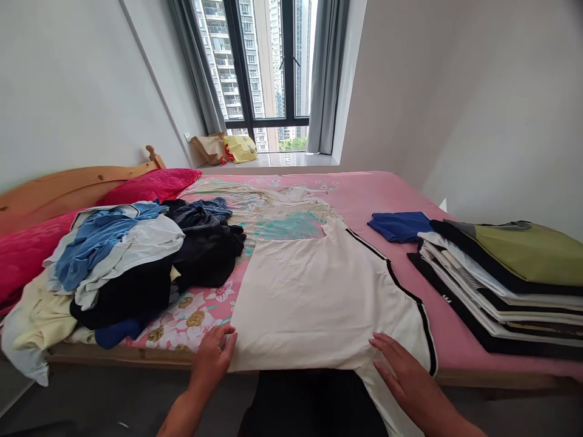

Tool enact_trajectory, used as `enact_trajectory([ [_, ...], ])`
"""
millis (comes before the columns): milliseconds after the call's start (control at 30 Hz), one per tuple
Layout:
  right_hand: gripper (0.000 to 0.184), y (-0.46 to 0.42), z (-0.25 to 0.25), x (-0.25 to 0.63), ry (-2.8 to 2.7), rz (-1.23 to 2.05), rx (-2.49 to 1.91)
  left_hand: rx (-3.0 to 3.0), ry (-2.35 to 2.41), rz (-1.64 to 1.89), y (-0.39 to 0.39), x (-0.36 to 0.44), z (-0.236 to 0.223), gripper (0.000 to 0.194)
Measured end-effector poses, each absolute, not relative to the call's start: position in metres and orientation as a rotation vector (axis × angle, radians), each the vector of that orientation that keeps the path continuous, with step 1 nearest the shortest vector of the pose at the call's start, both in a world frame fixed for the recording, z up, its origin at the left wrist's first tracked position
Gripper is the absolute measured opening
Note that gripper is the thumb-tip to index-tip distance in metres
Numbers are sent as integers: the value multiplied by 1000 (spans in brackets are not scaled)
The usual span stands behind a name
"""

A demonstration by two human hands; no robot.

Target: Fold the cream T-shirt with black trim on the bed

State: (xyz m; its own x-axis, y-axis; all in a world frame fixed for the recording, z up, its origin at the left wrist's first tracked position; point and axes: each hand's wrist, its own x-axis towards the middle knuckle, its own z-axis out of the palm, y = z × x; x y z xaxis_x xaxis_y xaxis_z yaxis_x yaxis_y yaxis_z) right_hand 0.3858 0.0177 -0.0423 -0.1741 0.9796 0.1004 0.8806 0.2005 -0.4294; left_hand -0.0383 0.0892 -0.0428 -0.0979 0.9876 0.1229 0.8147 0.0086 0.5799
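Observation:
A cream T-shirt [305, 297] with black trim along its right side lies spread sideways on the bed in front of me. One sleeve hangs over the bed's front edge. My left hand [213, 355] is at the shirt's near left corner, thumb and fingers apart, not visibly gripping cloth. Over the near right part of the shirt, by the hanging sleeve, my right hand [403, 373] is open with its fingers stretched out. Whether its palm presses on the fabric I cannot tell.
A loose heap of clothes [127, 261] sits on the left of the bed beside red pillows [155, 184]. On the right are a stack of folded clothes [505, 291] and a folded blue garment [398, 226]. Bags [240, 149] stand on the windowsill.

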Motion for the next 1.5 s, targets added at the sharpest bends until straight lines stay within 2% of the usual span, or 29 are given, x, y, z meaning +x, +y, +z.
enact_trajectory([
  [67,45,43,-46,378,-2226,455,-1639,2107,1757,694,111,-18,-36,34],
  [200,46,106,-64,386,-2403,525,-1502,2349,1411,254,171,14,-37,46],
  [267,47,142,-78,403,-2391,438,-1589,2336,1418,83,209,19,-42,51],
  [367,52,191,-99,428,-2304,254,-1762,2266,1605,6,271,16,-51,53],
  [533,54,238,-118,436,-2216,-10,-1917,2121,1981,154,362,13,-72,51],
  [700,55,285,-113,431,-2253,19,-2000,1918,2151,520,429,13,-88,54],
  [800,49,316,-99,423,-2197,70,-2098,1912,2115,587,458,8,-88,53],
  [967,39,360,-80,403,-2146,56,-2034,1873,2027,582,486,-8,-83,22],
  [1133,45,408,-104,426,-2106,192,-1980,1532,1609,591,490,-22,-77,41],
  [1267,41,443,-123,447,-1883,44,-2023,1251,1519,704,484,-21,-70,36],
  [1333,50,455,-125,450,-1706,-61,-2116,1170,1517,823,483,-18,-69,29],
  [1433,73,473,-120,451,-1506,-70,-2278,1165,1659,891,484,-11,-74,20],
  [1500,75,484,-117,454,-1445,-4,-2380,1298,1812,844,483,-5,-80,20],
])
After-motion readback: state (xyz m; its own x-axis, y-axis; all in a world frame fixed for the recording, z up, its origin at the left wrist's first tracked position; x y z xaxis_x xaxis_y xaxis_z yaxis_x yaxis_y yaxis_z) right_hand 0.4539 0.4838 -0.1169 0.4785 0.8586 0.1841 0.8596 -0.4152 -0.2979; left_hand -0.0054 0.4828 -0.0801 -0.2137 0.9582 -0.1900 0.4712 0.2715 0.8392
